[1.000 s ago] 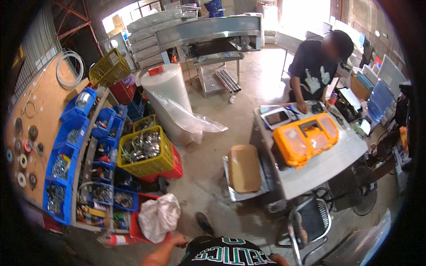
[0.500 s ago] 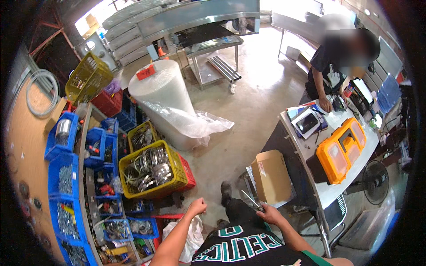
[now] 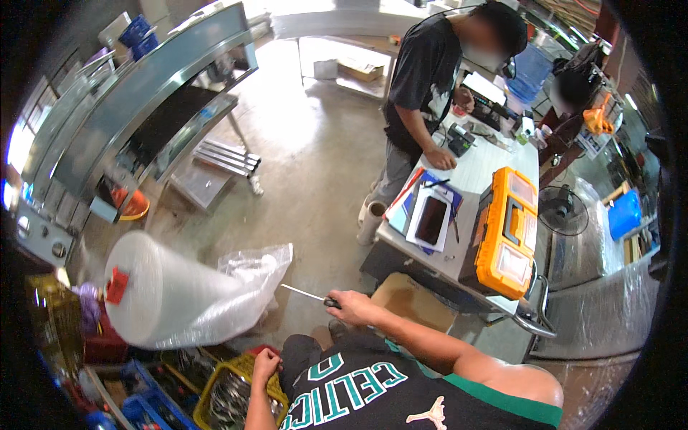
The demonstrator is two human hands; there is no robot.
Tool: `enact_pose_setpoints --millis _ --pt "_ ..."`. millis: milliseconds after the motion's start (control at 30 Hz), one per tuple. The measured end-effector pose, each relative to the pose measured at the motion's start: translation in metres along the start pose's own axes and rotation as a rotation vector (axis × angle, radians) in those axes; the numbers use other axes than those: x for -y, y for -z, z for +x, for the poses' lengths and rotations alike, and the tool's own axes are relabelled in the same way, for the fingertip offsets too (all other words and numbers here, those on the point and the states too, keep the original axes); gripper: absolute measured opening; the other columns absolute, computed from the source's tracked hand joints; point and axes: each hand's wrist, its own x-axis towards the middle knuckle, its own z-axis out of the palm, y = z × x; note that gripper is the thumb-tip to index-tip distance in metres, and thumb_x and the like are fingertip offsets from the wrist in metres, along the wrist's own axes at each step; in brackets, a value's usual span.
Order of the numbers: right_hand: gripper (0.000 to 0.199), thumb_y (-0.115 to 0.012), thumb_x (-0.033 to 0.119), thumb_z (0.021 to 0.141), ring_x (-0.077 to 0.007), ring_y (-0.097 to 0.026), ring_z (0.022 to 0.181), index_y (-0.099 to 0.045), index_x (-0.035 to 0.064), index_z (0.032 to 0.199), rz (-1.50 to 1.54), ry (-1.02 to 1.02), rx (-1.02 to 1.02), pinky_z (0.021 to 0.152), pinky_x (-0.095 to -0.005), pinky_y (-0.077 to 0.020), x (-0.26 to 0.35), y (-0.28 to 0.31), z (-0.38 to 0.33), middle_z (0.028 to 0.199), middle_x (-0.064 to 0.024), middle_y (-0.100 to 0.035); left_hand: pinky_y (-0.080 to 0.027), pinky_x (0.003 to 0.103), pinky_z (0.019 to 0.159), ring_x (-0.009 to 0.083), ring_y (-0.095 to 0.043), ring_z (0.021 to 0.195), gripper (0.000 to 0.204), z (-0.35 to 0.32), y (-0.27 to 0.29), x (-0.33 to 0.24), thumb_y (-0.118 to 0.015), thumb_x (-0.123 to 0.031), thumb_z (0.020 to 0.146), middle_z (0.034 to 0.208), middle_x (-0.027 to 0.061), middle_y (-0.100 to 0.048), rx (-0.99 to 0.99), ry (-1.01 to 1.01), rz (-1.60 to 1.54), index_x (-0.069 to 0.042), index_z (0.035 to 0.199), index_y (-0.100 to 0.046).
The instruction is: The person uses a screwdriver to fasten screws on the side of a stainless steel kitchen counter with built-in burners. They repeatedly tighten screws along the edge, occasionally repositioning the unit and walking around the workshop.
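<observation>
Head view: a screwdriver-like tool [image 3: 319, 298] with a dark handle and a thin metal shaft is gripped in the right hand [image 3: 352, 308], to the right of a roll of clear plastic film [image 3: 168, 294]. The handle is wrapped by the fingers, and the shaft is pointed out past them toward the roll; its tip is held just beside the roll's loose sheet, though contact cannot be told. The left hand [image 3: 266, 362] is held near the roll, on its near side, with fingers curled; whether anything is held in them cannot be told. Also on the roll's near side, a yellow crate [image 3: 206, 393] of shiny metal parts is seen beside the left forearm. Well to the right of the roll, an orange toolbox [image 3: 499, 236] is set on a bench [image 3: 459, 264], over which a co-worker [image 3: 423, 79] is bent, farther off than the roll.
</observation>
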Motion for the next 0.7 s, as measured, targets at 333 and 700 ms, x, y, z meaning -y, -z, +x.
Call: enact_pose_setpoints --millis 333,700 --pt "0.043 -0.062 0.039 0.094 -0.0447 -0.066 0.1 -0.06 0.0081 0.124 0.118 -0.153 -0.091 0.086 -0.0521 -0.0518 0.033 0.042 0.17 0.106 -0.0249 -0.069 -0.059 0.033 0.06 0.0195 -0.067 0.064 0.027 0.24 0.099 -0.135 -0.062 -0.008 0.091 0.084 0.0149 -0.07 0.098 -0.114 -0.095 0.006 0.114 -0.058" --pt "0.038 -0.07 0.028 0.092 -0.0284 -0.07 0.091 -0.064 0.0012 0.117 0.2 -0.266 -0.27 0.081 -0.037 -0.0532 0.0 0.144 0.371 0.101 -0.0203 -0.072 -0.057 0.034 0.066 0.0177 -0.072 0.073 0.03 0.431 0.158 -0.322 -0.069 -0.028 0.091 0.088 0.0103 -0.075 0.204 -0.247 0.099 -0.001 0.104 -0.073"
